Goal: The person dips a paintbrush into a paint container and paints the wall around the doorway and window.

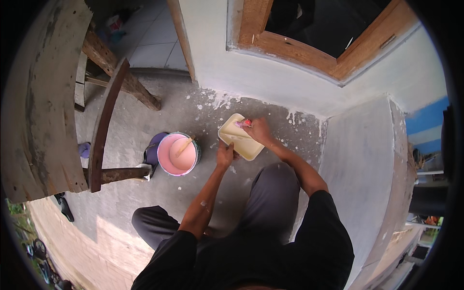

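My left hand [226, 154] grips the near left edge of a shallow cream-coloured plastic tray [247, 154], which has a ridge across its middle. Over the tray's far right part, my right hand [258, 129] is closed on a small tool with a red part and a pinkish-purple end [239, 124]; its exact kind is hard to tell. The tool's end is at the inside of the tray. To the left of the tray stands a round bucket [162, 156] of pink paint [176, 146], with a wooden stick [185, 146] leaning inside it.
A wooden bench or table [47, 101] with rough legs stands at the left. Purple footwear [84, 149] and black sandals [65, 208] lie near it. White paint spots mark the concrete floor [203, 188]. Ahead are a pale wall [290, 79] and a wooden window frame [297, 49]; a low wall [357, 156] borders the right.
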Demonstrator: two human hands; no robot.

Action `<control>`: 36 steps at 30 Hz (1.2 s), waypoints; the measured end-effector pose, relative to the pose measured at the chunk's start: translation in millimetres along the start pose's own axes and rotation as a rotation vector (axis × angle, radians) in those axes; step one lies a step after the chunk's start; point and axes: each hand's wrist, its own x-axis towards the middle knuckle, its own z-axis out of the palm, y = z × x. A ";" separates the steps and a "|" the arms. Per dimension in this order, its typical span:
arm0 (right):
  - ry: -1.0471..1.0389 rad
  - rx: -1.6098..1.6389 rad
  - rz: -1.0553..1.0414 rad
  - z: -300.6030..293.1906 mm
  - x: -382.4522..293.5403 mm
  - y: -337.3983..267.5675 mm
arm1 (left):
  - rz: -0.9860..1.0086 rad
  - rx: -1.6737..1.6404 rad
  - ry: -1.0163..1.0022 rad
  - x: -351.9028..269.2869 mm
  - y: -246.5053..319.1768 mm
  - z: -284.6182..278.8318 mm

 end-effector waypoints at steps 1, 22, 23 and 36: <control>0.012 -0.036 -0.045 4.7 -0.1 3.4 | -0.022 -0.034 -0.048 -3.1 5.9 -1.2; 0.202 -0.261 0.030 9.0 -25.2 25.3 | 1.125 -0.193 1.094 -228.1 325.5 -321.6; 0.214 -0.275 0.043 6.0 -32.3 29.5 | 1.030 -0.277 1.159 -221.3 323.5 -321.7; 0.301 0.044 0.123 -21.4 -37.7 -48.9 | 1.148 0.303 1.226 -204.8 311.0 -351.0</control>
